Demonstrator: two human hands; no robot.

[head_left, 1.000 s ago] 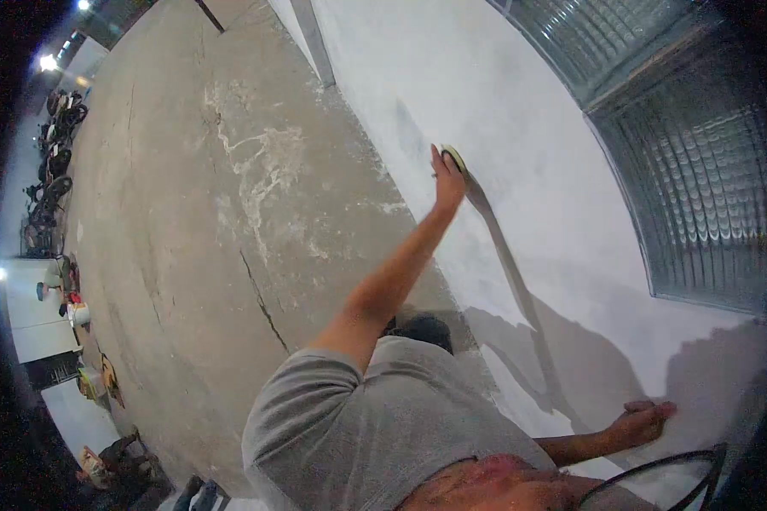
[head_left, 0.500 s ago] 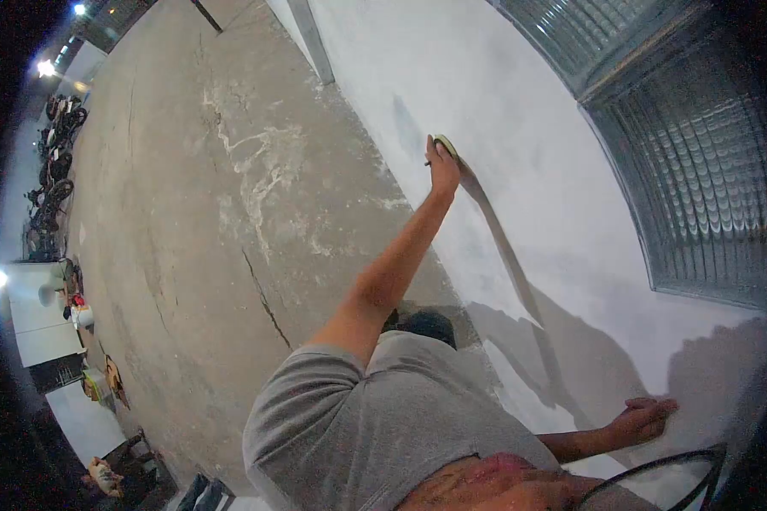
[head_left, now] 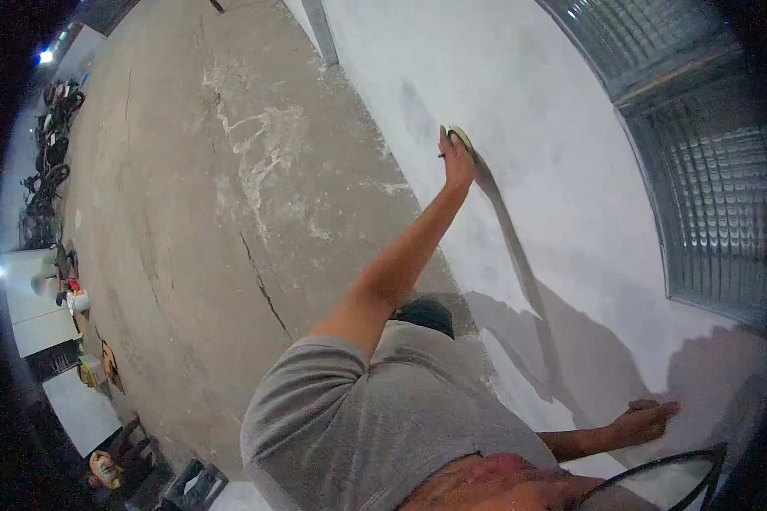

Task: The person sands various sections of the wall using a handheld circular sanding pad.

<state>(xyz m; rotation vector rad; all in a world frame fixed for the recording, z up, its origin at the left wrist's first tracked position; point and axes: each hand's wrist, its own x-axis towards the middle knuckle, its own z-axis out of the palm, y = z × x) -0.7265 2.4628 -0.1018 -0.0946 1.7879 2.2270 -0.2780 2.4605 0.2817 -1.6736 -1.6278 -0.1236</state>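
Observation:
My left hand [head_left: 458, 162] reaches far out against the white wall [head_left: 520, 102]. Its fingers are closed round a round pad [head_left: 461, 139] with a pale yellow-green rim, pressed to or very near the wall surface. A small dark bit sticks out beside the fingers; what it belongs to is unclear. Low on the right, my right hand [head_left: 646, 422] is curled into a loose fist close to the wall, with nothing visible in it. Whether it touches the wall I cannot tell. Faint grey smudges mark the wall around the pad.
Ribbed glass panes [head_left: 724, 187] in a grey frame are set in the wall. Cracked concrete floor [head_left: 179, 213] spreads to the left. Several motorcycles [head_left: 51, 162] and a white bucket [head_left: 77, 301] stand along the far side. A black loop [head_left: 714, 464] shows at the lower right.
The view has turned slightly, so the wall and panes sit further right. My left hand with the pad appears a little further right; my right hand looks nearly unchanged.

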